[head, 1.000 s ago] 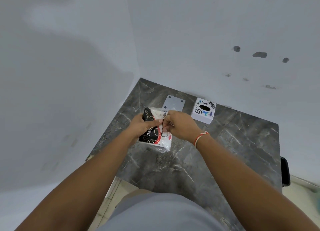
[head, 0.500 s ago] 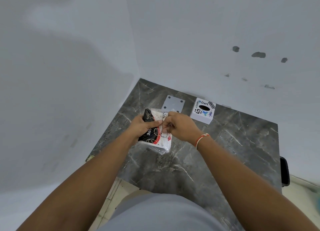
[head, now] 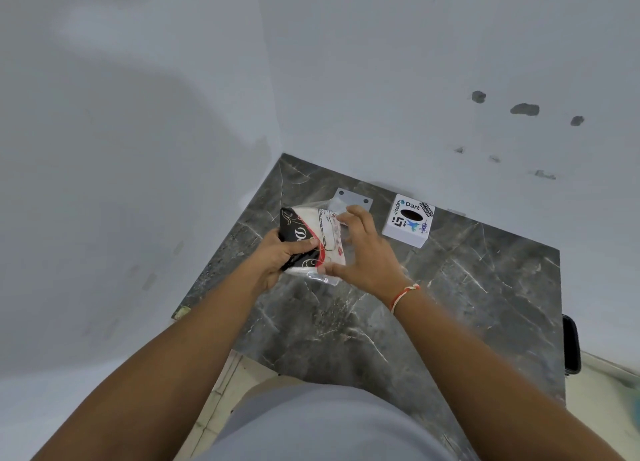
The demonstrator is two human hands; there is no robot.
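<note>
A soft plastic pack [head: 323, 232], black, red and white with clear wrapping, is held above the dark marble tabletop [head: 450, 305]. My left hand [head: 277, 256] grips its black left side, thumb across the top. My right hand [head: 363, 253] is spread along the pack's right edge, its thumb touching the lower right corner and its fingertips near the upper right corner. A white cube-shaped box [head: 408, 220] with stickers and a dark oval hole stands to the right of the pack, apart from both hands.
A flat grey plate [head: 353, 197] with corner holes lies behind the pack near the wall. White walls close the table's left and far sides. A dark object [head: 571, 343] sits past the table's right edge. The table's front edge is near my body.
My right hand has let go of its pinch at the pack's top and spread open along the right edge. The pack has tilted and turned, showing more of its black face.
</note>
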